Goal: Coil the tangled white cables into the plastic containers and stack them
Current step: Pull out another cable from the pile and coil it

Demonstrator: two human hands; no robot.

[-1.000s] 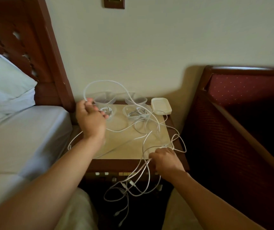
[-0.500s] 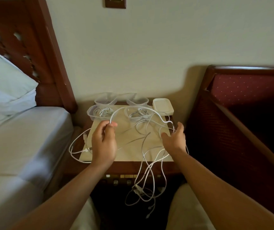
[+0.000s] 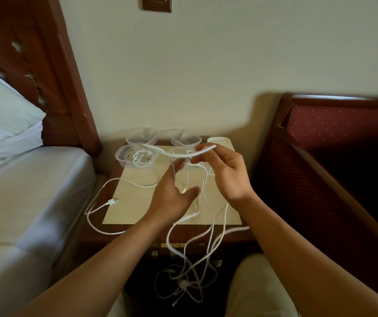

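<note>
Item: cable (image 3: 160,149), white, tangled. One run lifted above the nightstand (image 3: 137,202); the rest trails over its front edge in a knot toward the floor, and a plug end lies near the left edge.

Right hand (image 3: 226,172): fingers pinch the cable near its raised end.

Left hand (image 3: 172,195): fingers straight and spread, cable passing across them, not gripped.

Containers (image 3: 141,139): four, clear, along the back edge; the front-left tub (image 3: 135,156) holds a coil.

Handling: free one cable from the knot first, wind even loops around the left hand, keep slack off the floor tangle.
</note>
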